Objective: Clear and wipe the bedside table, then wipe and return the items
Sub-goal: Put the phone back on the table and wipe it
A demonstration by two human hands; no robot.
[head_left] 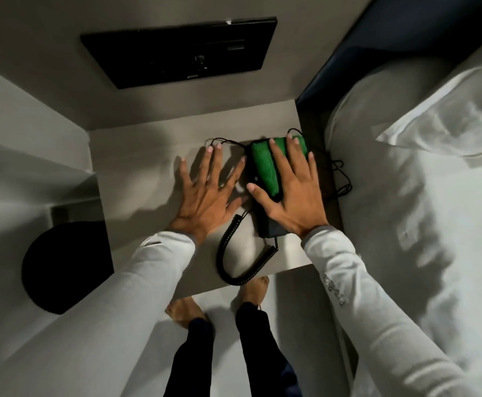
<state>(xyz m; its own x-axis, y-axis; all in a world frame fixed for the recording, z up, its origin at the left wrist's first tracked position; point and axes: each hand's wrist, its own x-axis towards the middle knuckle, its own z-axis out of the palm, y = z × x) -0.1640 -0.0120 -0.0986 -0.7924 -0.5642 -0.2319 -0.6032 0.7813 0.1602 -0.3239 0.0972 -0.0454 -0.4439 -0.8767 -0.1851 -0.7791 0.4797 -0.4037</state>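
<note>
The right hand [290, 193] lies flat, fingers spread, pressing a folded green cloth [265, 164] onto the black telephone [265, 224], likely wiping it where it sits on the bedside table [136, 173]; left of it, the left hand [205, 193] rests open and empty, palm down, probably bracing, its coiled cord [228, 253] looping toward the wrists

My arms wear long, pale grey sleeves [159, 270] with snug cuffs at the wrists — the right one carries small dark lettering along the forearm, too blurred to read. My trousers [193, 365] are dark navy, and my feet [185, 310] are bare.
</note>
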